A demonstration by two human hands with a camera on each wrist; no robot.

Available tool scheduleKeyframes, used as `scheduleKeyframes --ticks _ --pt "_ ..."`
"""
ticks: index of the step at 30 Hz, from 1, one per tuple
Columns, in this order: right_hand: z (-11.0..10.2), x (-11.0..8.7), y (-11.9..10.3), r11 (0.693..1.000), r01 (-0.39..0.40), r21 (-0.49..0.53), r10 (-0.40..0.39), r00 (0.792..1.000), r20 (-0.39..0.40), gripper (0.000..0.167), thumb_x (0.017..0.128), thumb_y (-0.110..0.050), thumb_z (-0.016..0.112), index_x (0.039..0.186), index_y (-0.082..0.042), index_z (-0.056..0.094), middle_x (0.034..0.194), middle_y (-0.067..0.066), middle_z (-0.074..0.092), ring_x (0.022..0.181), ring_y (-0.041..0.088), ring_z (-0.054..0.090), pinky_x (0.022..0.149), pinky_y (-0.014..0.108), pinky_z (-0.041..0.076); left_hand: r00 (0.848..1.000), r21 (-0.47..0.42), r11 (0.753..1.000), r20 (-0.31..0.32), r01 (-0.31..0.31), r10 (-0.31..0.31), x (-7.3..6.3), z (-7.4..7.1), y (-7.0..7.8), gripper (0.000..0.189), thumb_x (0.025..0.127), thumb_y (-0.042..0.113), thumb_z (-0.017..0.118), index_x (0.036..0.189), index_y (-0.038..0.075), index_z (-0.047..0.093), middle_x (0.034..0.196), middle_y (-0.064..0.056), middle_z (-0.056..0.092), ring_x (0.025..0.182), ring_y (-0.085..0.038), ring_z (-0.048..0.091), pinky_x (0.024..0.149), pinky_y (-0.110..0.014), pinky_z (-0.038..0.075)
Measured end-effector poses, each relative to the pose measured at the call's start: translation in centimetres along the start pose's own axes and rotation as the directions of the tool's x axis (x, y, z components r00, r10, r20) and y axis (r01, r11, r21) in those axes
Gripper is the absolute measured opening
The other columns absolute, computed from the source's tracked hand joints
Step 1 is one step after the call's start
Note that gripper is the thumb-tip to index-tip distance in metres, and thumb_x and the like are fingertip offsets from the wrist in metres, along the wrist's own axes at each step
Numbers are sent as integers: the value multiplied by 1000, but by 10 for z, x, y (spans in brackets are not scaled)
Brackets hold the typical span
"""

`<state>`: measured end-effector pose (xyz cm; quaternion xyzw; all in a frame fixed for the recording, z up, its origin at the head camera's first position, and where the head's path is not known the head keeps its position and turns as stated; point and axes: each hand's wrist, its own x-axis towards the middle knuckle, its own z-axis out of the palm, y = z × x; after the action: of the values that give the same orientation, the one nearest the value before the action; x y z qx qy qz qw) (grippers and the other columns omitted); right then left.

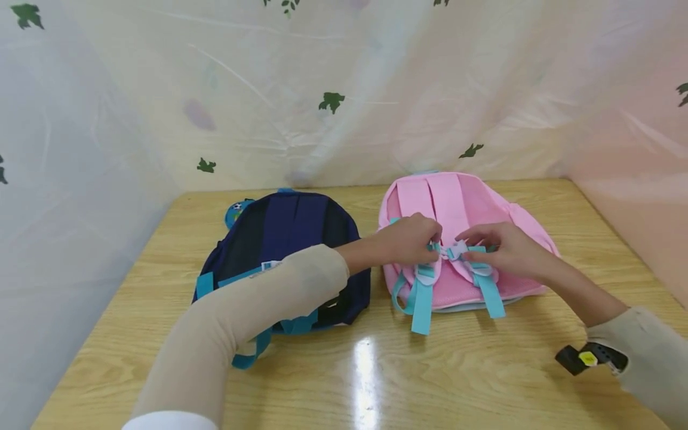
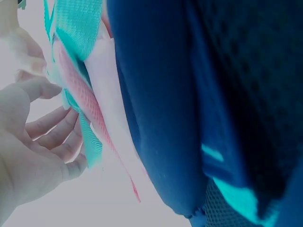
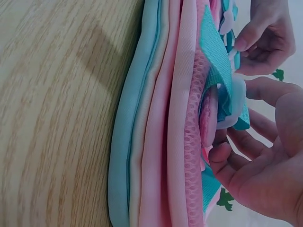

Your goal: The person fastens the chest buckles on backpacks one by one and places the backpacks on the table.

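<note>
A pink backpack (image 1: 475, 200) lies on the table with its shoulder straps facing up. Across the straps runs a turquoise chest strap with a pale plastic buckle (image 1: 457, 249). My left hand (image 1: 411, 239) pinches the chest strap's left end between thumb and fingers. From the other side, my right hand (image 1: 505, 248) holds the buckle with its thumb and fingertips. Turquoise webbing tails (image 1: 423, 307) hang over the backpack's lower edge. In the right wrist view both hands come close together beside the turquoise webbing (image 3: 218, 61); the fingers partly hide the buckle.
A navy backpack (image 1: 295, 218) with turquoise straps lies left of the pink one, partly under my left forearm. A round blue tag (image 1: 235, 213) shows behind it. The wooden table (image 1: 451, 382) ends at a pale curtain (image 1: 258, 107) with leaf shapes.
</note>
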<state>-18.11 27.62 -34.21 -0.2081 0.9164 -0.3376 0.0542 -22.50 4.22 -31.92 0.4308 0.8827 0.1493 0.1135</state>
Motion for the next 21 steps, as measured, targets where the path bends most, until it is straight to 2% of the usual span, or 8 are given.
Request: scheduleKeyframes --ticks 7,15,21 --pt "2 2 -3 1000 -4 0 4 1000 -7 34 89 -7 81 121 0 73 101 7 73 86 16 66 68 24 51 999 -71 997 -14 -40 39 -4 -4 -7 15 93 13 74 101 0 70 81 -2 58 73 -13 52 65 -17 41" --pt "8 9 -2 1000 1 -13 -1 1000 -7 31 84 -5 85 112 3 75 97 5 75 86 13 64 71 20 50 995 -53 996 67 -74 77 -4 -1 -6 23 98 12 70 117 -1 68 83 -2 59 76 -12 54 67 -17 41" --pt "8 9 1 1000 -12 -3 12 1000 -9 26 85 -4 83 110 1 75 97 6 74 86 12 65 72 20 51 996 -36 998 78 -46 48 -4 0 -3 29 99 23 72 117 1 68 86 -4 63 75 -11 55 67 -18 44"
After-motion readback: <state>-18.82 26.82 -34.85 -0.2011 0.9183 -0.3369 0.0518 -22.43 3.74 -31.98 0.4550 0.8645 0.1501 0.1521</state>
